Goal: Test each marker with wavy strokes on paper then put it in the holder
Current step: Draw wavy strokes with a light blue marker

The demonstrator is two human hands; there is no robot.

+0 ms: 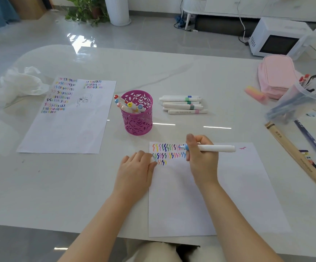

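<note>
My right hand (202, 157) grips a white marker (217, 148) with a light blue tip, the tip pointing left over the rows of wavy strokes at the top of the near paper sheet (229, 186). My left hand (136, 171) rests on the table with its fingertips on the sheet's left edge; a pale cap seems tucked under the fingers, though I cannot tell for sure. A magenta cut-out holder (137, 120) stands behind the sheet with several capped markers in it. Several white markers (181, 104) lie in a pile to the holder's right.
A second sheet (64, 118) covered in strokes lies at the left, with crumpled plastic (19, 86) behind it. At the right are a pink pouch (276, 76), a pink eraser (255, 92), a clear tub of pens (302, 99) and pencil boxes (295, 154).
</note>
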